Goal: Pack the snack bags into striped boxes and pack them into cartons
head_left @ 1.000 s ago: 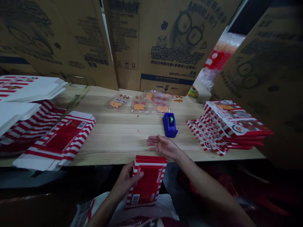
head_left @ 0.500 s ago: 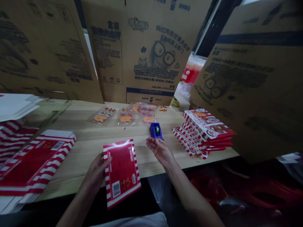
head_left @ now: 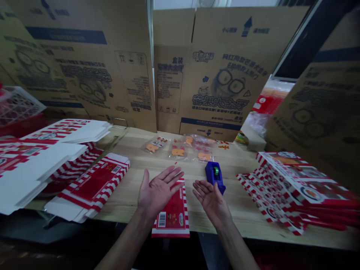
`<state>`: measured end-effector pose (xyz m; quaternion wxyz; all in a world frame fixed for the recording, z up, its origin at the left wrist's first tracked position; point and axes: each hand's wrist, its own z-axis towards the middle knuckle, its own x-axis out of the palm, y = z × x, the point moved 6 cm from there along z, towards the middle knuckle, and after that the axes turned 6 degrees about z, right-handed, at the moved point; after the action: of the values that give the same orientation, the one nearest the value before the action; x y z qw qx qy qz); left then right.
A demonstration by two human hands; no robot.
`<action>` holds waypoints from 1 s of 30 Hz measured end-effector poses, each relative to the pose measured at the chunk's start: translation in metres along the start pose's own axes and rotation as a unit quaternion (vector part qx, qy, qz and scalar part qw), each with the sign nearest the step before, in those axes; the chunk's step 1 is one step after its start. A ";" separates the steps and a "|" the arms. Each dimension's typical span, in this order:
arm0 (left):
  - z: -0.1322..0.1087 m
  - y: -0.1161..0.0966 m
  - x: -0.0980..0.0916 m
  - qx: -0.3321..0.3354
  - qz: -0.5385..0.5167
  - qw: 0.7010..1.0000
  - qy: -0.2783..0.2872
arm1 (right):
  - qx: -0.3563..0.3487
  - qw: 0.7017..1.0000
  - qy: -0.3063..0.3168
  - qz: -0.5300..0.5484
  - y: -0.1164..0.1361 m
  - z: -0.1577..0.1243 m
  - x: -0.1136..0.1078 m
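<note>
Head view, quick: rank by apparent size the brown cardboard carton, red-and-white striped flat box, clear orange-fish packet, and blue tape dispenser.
1. Brown cardboard carton
2. Red-and-white striped flat box, though nearness to the camera inflates it
3. Clear orange-fish packet and blue tape dispenser: they look alike, so unranked

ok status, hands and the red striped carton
Left hand and right hand open, empty, palms up. Flat red-striped carton at table edge, below left hand. Blue tape dispenser beside right hand.

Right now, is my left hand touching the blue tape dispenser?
Apart. The head view shows the left hand held above the table, with bare wooden tabletop between its fingertips and the blue tape dispenser.
</note>
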<state>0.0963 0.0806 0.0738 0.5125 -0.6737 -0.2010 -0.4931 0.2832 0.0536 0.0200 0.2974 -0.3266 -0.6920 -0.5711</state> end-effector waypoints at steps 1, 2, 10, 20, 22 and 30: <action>0.001 0.001 0.000 -0.002 0.000 1.000 -0.001 | 0.002 1.000 0.012 0.009 0.000 0.001 0.007; 0.003 0.001 0.001 -0.003 0.002 1.000 -0.001 | 0.000 0.999 0.026 0.020 0.001 0.001 0.014; 0.010 0.012 0.022 -0.013 -0.013 1.000 0.025 | -0.026 0.992 0.099 0.080 0.006 -0.002 0.061; 0.011 0.008 0.038 0.006 -0.045 0.999 0.023 | -0.044 0.982 0.121 0.139 0.010 -0.009 0.083; 0.011 0.005 0.041 0.009 -0.051 0.998 0.027 | -0.046 0.981 0.127 0.142 0.012 -0.009 0.087; 0.007 -0.011 0.048 0.031 -0.058 0.996 0.061 | -0.052 0.981 0.128 0.135 0.016 -0.005 0.098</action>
<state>0.1111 0.0800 0.1209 0.5152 -0.6132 -0.2228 -0.5558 0.2366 0.0617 0.1078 0.4409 -0.3561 -0.5668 -0.5979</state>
